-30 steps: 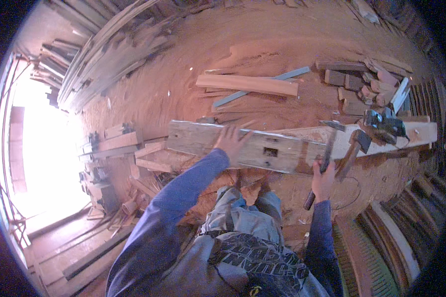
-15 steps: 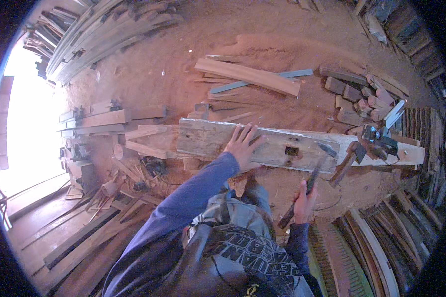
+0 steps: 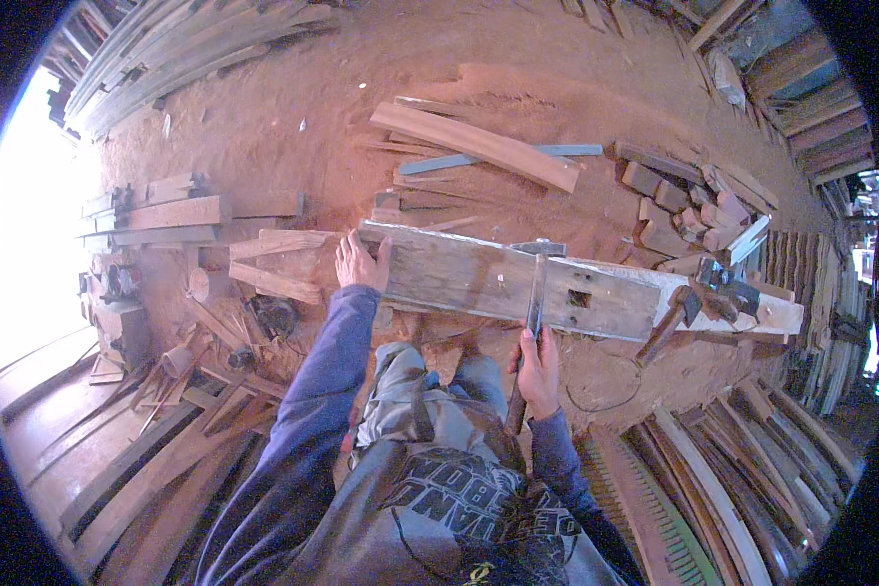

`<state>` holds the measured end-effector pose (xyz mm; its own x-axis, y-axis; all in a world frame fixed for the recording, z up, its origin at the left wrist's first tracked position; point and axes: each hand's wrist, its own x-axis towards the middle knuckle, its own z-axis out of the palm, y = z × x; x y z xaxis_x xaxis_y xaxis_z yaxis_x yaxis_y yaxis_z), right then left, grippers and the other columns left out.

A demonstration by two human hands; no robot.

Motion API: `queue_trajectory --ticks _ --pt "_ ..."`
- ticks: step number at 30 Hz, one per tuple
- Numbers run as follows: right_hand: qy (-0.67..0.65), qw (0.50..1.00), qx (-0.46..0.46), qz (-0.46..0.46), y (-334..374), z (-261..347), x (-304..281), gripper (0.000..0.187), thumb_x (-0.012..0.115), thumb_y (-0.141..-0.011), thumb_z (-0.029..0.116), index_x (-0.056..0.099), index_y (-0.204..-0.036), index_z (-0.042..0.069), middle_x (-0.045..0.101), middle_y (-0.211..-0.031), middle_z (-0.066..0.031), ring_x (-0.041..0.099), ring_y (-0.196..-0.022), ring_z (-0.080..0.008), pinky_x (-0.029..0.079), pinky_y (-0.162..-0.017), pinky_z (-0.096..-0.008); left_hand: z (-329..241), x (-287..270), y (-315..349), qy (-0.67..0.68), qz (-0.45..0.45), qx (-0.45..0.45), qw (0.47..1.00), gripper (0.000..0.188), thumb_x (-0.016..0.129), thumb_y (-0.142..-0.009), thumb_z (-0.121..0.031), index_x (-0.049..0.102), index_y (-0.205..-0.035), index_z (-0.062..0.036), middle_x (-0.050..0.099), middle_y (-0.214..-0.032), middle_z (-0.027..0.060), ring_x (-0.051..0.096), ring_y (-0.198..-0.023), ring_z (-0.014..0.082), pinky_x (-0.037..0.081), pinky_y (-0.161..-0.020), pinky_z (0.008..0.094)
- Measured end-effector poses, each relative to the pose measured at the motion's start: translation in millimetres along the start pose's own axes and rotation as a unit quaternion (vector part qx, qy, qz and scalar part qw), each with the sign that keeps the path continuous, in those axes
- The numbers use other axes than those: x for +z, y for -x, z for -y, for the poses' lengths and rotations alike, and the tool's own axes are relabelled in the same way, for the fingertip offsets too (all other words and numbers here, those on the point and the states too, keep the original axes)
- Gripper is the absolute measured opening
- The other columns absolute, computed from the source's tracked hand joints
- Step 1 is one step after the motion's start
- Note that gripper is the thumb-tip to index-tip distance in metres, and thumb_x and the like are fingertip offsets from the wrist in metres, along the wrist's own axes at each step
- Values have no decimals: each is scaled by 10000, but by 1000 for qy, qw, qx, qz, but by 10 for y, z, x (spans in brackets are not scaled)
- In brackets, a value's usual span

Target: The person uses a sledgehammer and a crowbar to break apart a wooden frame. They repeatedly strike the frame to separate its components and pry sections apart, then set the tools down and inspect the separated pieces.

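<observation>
Head view: hands steady beam, grip hammer.

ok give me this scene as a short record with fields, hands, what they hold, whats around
setting: dirt-floor wood workshop seen from above
left hand: left hand flat on the near left end of the grey plank, holding nothing
right hand: right hand gripped round the handle of a long-handled hammer, whose head lies across the plank
plank: long, weathered, with a small rectangular mortise right of the tool
on plank's right end: second hammer and a dark metal tool
beyond: pale board, wood offcuts
left side: stacked planks
</observation>
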<state>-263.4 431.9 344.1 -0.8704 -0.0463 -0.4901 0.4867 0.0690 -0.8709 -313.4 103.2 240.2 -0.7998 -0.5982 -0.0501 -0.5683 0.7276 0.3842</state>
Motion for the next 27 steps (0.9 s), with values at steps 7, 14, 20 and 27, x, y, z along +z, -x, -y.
queue_trajectory --ticks 7,14,20,27 --pt "86 996 19 17 -1 102 182 339 460 -1057 338 540 -1204 44 474 -607 9 471 -487 -85 402 -455 -256 39 -39 345 -38 -12 5 999 709 581 -901 -555 479 -1304 19 561 -1204 225 521 -1143 406 412 -975 496" --pt "72 991 -73 -81 -53 686 112 368 432 -1061 357 501 -1261 56 446 -616 19 449 -478 -85 401 -433 -266 72 -2 417 64 -65 2 996 587 530 -955 -471 488 -1324 -16 597 -1155 193 545 -1090 403 402 -959 498" --pt "-50 965 -108 -233 87 592 171 479 460 -1032 443 436 -1277 33 446 -686 7 456 -535 -82 446 -472 -261 116 37 471 70 -88 -1 994 543 511 -966 -467 526 -1310 -47 609 -1140 182 549 -1095 390 392 -939 516" --pt "441 895 -57 -44 57 -43 326 450 463 -1032 445 571 -1206 44 560 -750 -26 531 -587 -74 417 -459 -252 82 53 419 15 -87 -12 996 522 535 -958 -459 559 -1273 -44 621 -1141 171 567 -1075 379 410 -933 494"
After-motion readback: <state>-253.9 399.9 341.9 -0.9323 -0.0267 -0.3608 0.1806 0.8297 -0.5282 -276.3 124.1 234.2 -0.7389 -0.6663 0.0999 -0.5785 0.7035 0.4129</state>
